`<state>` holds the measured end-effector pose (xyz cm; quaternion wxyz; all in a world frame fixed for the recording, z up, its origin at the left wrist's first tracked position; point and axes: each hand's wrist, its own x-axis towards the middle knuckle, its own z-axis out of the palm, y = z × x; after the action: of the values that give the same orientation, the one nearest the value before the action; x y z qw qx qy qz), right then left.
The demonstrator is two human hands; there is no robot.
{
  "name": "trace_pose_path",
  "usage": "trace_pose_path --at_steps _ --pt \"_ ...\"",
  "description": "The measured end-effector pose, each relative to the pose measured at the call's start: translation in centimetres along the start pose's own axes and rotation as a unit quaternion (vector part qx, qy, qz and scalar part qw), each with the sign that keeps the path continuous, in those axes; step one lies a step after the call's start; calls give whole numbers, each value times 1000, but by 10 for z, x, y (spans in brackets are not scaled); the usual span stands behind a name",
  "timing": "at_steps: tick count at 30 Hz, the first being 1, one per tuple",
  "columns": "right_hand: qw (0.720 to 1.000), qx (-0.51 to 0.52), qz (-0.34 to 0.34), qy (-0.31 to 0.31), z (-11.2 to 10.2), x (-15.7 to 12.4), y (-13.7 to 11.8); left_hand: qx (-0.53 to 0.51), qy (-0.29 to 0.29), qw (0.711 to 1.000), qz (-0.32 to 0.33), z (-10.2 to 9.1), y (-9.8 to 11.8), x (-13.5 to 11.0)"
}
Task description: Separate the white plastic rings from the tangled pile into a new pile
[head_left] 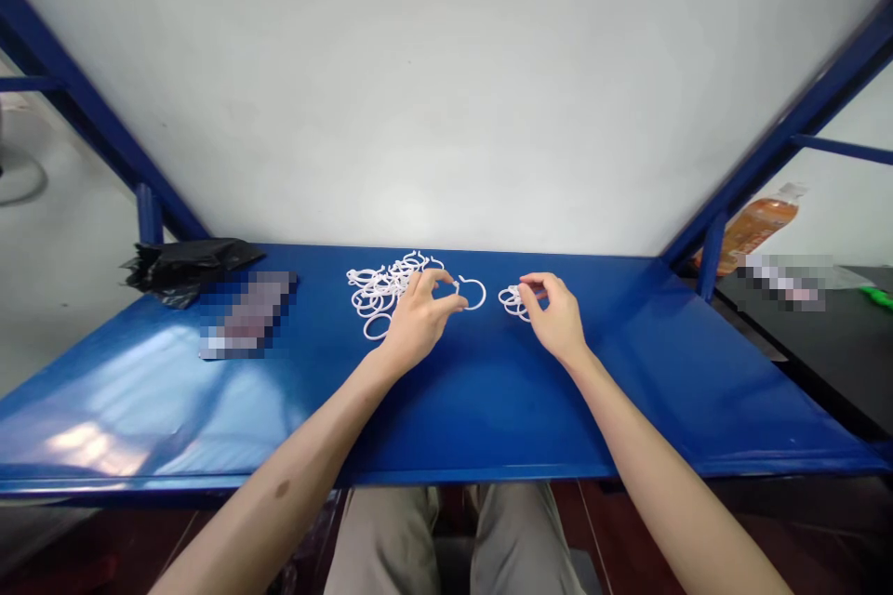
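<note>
A white plastic curtain ring (484, 294), open at one side, is pinched by one end between the thumb and index finger of my left hand (419, 316). Beside and behind that hand lies a loose heap of similar white rings (377, 290), partly covered by my fingers. My right hand (556, 316) is closed in a pinch at a smaller cluster of white rings (512, 301) to the right. Its fingertips appear to grip one of those rings, though they hide the exact contact. A short gap of blue tabletop separates the hands.
The blue table (481, 409) meets a pale wall, with blue metal frame bars at both sides. On the left lie a crumpled black plastic bag (188, 265) and a blurred-out flat object (251, 314). An orange drink bottle (760, 225) stands beyond the right frame, by a black surface (830, 344).
</note>
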<state>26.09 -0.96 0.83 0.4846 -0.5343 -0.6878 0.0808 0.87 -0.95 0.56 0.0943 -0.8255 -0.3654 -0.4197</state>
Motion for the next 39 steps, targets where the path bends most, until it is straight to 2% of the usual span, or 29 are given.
trace_pose_path --at_steps 4,7,9,13,15,20,23,30,33,37,39 --pt "992 86 5 -97 9 -11 -23 -49 -61 997 21 2 4 -3" --pt "982 135 16 -129 16 -16 -29 -84 -84 993 14 1 9 -4" --pt "976 170 34 -134 20 -18 -29 -115 -89 989 -31 1 13 -3" --pt "964 227 63 -127 22 -18 -29 -142 -74 967 -196 6 21 -2" --pt "963 232 59 -124 23 -19 -30 -153 -88 959 -222 9 23 -1" --pt "966 213 26 -145 27 -24 -31 -172 -130 955 -201 10 27 0" --pt "970 195 3 -145 28 -26 -31 -129 -151 961 -194 7 29 -3" --pt "974 116 -106 -162 25 -29 -29 -25 -215 966 -142 8 27 -11" --pt "976 100 -107 -162 22 -28 -31 -23 -225 964 -143 8 27 -9" --pt "987 85 -82 -113 16 -23 -37 -53 -221 967 -116 7 31 -2" --pt "985 100 -82 -111 13 -21 -38 -75 -218 967 -109 6 32 -1"
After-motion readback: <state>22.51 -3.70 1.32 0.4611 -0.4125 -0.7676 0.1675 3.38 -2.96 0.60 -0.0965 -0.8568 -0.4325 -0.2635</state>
